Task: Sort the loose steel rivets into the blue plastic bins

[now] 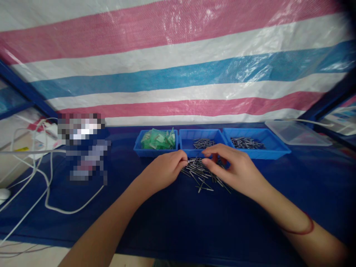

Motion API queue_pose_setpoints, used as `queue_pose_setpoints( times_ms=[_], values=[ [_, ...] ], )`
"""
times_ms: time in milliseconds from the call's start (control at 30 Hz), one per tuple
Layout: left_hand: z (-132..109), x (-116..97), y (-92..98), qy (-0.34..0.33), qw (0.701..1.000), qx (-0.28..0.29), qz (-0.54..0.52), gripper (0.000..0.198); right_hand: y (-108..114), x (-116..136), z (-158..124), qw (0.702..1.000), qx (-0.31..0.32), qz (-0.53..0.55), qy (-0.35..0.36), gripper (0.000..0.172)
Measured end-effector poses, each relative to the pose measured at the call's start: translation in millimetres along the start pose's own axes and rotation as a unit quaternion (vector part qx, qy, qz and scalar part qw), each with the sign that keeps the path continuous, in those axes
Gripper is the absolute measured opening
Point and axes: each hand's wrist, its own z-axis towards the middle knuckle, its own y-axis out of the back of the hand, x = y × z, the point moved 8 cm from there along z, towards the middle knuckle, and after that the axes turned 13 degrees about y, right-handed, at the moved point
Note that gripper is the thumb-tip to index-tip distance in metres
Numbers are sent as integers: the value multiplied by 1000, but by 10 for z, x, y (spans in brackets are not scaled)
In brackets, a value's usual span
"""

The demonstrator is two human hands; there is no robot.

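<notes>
A loose pile of blind rivets (198,168), thin metal pins with lighter sleeves, lies on the dark blue table. At its left edge my left hand (165,168) is closed in a pinch, with a rivet seeming to poke out at the fingertips. Over the pile's right side is my right hand (236,167), its thumb and index finger apart and nothing visible between them. Its other fingers are partly hidden. Just behind the hands, the middle blue bin (187,142) holds more rivets. The right blue bin (275,144) contains a heap of similar metal pieces.
The left blue bin (138,148) holds green plastic packets (158,139). A translucent lid (297,133) lies at the back right. White cables (50,185) run across the table's left side, near a blurred-out patch. A striped plastic sheet (178,81) hangs behind the table.
</notes>
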Motion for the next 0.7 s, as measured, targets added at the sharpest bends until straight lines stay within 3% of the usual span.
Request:
queue_pose_setpoints(
  times_ms=[133, 367, 567, 700],
  values=[
    [8, -84, 24, -20, 994, -14, -104, 16, -170, 22, -30, 996, 17, 79, -34, 15],
    [42, -46, 0, 19, 973, -47, -223, 15, -201, -125, -90, 981, -24, 156, -111, 17],
    [60, 128, -28, 81, 906, -120, -398, 18, -262, -174, -120, 971, -28, 194, -139, 15],
    [86, 153, -80, 104, 873, -107, -465, 19, -325, -162, -128, 965, -14, 220, -142, 17]
  ],
)
